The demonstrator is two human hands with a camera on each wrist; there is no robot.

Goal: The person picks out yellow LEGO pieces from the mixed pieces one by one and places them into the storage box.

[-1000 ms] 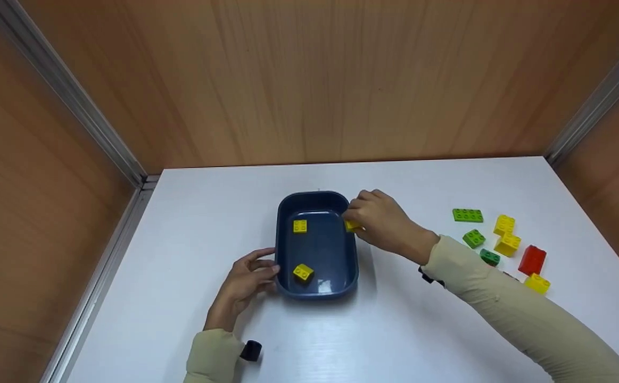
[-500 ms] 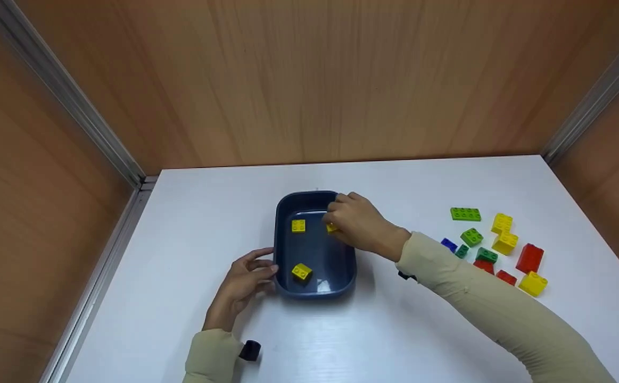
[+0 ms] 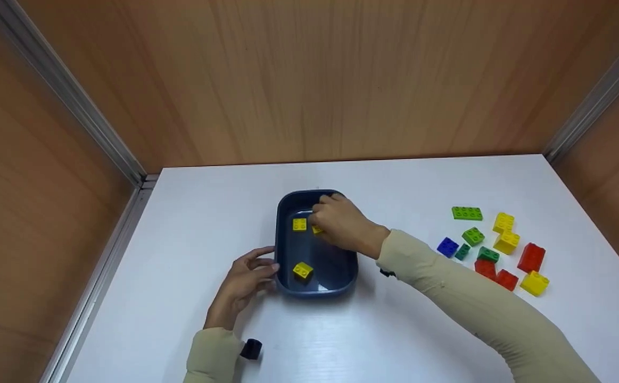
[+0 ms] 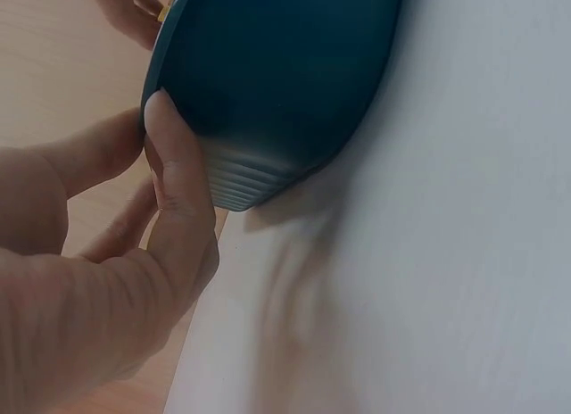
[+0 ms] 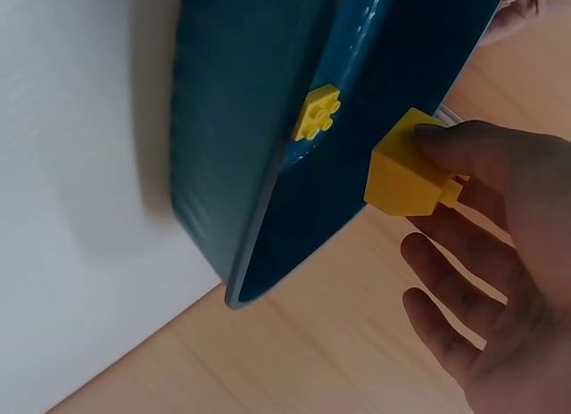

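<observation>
My right hand [image 3: 341,226] is over the dark blue tray [image 3: 282,202], pinching a yellow toy brick [image 5: 406,169] between thumb and fingers. In the head view only a small part of that brick shows beside the fingertips. Two more yellow bricks lie in the tray: a four-stud brick [image 3: 299,224] near the far end and a tilted brick [image 3: 303,271] near the front. At the tray's left side, my left hand [image 3: 242,279] holds the rim, its thumb at the edge and bent fingers against the outer wall in the left wrist view.
To the right on the white table [image 3: 208,213] lie loose bricks: a flat green brick [image 3: 467,213], a blue brick [image 3: 447,247], a red brick [image 3: 531,257], a yellow brick [image 3: 534,283] and several others. A wooden panel [image 3: 314,80] stands behind the table.
My right hand has moved left from the tray's right rim to over its middle, carrying the yellow brick close to the far four-stud brick. The left hand has stayed at the rim.
</observation>
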